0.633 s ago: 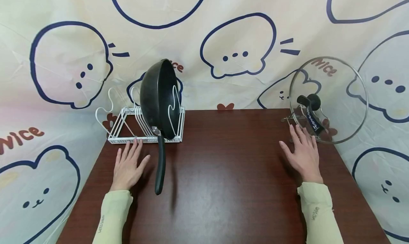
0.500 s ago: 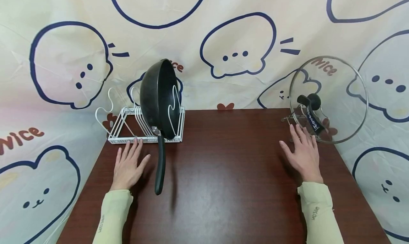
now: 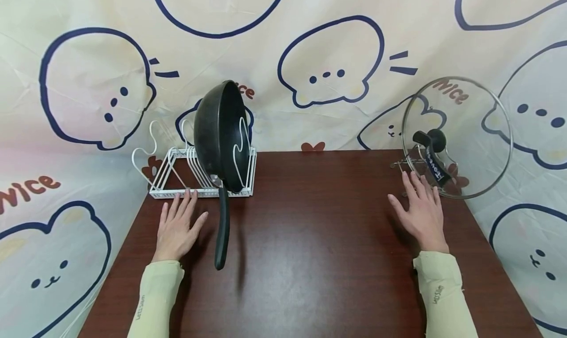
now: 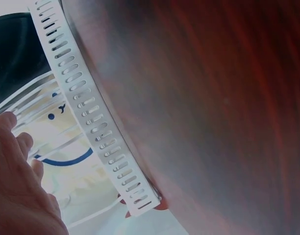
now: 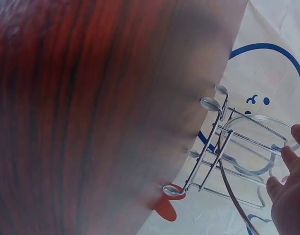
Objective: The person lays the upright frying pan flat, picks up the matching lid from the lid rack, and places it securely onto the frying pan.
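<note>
My left hand (image 3: 175, 230) lies with straight, spread fingers, its fingertips near the front rail of a white dish rack (image 3: 177, 193). In the rack a black wok (image 3: 210, 126) stands on edge, its handle (image 3: 223, 230) reaching toward me over the table. My right hand (image 3: 422, 217) is likewise spread, palm down, fingertips close to a glass pot lid (image 3: 500, 170) with a black handle. That lid leans upright on a metal wire stand (image 5: 223, 142). Neither hand holds anything. Whether the fingertips touch the rack or stand, I cannot tell.
Both hands are over a dark brown wooden table (image 3: 310, 239). A cream cloth (image 3: 332, 126) with blue bear outlines hangs behind and beside it. Curved white wire hooks (image 3: 152, 138) rise from the rack's left end.
The whole head view has shifted very slightly. Both hands, the wok and the lid keep their places.
</note>
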Tool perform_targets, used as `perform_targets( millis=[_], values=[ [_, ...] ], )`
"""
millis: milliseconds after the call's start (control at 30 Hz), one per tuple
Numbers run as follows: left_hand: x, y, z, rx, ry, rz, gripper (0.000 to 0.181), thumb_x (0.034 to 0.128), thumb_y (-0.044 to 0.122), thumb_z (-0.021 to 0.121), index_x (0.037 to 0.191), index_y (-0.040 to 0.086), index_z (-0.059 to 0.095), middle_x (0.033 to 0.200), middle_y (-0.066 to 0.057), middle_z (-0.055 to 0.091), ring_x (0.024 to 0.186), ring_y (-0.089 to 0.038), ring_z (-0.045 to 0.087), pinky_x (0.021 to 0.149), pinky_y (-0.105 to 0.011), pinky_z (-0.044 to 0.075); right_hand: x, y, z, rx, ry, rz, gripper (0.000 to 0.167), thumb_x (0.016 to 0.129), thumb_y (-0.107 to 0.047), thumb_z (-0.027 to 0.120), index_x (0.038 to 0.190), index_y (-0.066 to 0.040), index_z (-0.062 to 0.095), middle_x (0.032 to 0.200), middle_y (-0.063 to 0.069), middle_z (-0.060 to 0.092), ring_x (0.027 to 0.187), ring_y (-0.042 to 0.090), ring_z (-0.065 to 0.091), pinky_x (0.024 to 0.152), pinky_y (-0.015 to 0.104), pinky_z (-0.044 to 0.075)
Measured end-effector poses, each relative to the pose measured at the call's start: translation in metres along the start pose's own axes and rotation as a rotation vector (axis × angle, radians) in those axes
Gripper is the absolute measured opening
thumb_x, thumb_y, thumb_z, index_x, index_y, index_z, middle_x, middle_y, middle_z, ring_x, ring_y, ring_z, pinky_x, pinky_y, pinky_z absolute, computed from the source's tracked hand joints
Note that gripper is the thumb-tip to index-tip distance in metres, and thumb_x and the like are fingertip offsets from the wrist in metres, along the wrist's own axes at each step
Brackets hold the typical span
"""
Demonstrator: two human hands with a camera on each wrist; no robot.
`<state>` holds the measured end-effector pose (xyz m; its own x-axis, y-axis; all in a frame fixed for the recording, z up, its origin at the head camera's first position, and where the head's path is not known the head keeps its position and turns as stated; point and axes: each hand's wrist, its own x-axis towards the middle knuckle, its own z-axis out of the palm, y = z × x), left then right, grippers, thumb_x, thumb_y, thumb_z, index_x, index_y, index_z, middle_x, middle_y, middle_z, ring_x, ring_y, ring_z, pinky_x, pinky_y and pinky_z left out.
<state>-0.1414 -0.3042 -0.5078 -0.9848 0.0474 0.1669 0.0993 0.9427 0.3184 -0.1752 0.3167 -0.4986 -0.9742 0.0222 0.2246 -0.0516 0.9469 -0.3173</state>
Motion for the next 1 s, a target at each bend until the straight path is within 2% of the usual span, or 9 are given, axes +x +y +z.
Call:
perform_targets(
  millis=[333,633,833,1000],
  values=[
    [0.0005,-0.0004,-0.0009,-0.001,-0.009,-0.006,0.075,0.1067,0.056,0.041,0.167,0.019,0.015,0.173,-0.013,0.016,0.161,-0.037,0.007,0.128,-0.057,-0.004,0.0010,0.0019,0.0015,-0.004,-0.014,0.001,0.081,0.104,-0.063,0.040,0.167,-0.019,0.016,0.172,0.018,0.017,0.159,0.042,0.013,0.126,0.065,0.005],
    [0.0015,-0.0011,0.0003,-0.001,-0.009,-0.009,0.075,0.1069,0.056,0.040,0.167,0.020,0.013,0.173,-0.013,0.015,0.162,-0.034,0.003,0.129,-0.053,-0.009,-0.0011,0.0035,0.0021,0.003,-0.019,-0.005,0.080,0.104,-0.062,0.039,0.167,-0.019,0.014,0.172,0.018,0.015,0.159,0.042,0.010,0.126,0.065,0.004],
    [0.0004,-0.0006,-0.0021,0.001,-0.006,-0.014,0.075,0.1071,0.056,0.039,0.167,0.019,0.014,0.173,-0.014,0.015,0.161,-0.038,0.007,0.128,-0.056,-0.006,0.0015,0.0016,0.0041,0.000,-0.024,-0.008,0.081,0.104,-0.064,0.039,0.167,-0.021,0.013,0.172,0.017,0.015,0.159,0.042,0.011,0.126,0.066,0.003],
    [0.0016,0.0014,-0.0071,-0.018,0.000,-0.005,0.073,0.1079,0.056,0.037,0.167,0.019,0.015,0.172,-0.014,0.016,0.161,-0.036,0.006,0.129,-0.056,-0.004,0.0026,-0.0012,0.0072,0.001,-0.022,-0.014,0.080,0.104,-0.064,0.038,0.167,-0.022,0.012,0.172,0.018,0.017,0.158,0.043,0.012,0.125,0.067,0.006]
  ],
)
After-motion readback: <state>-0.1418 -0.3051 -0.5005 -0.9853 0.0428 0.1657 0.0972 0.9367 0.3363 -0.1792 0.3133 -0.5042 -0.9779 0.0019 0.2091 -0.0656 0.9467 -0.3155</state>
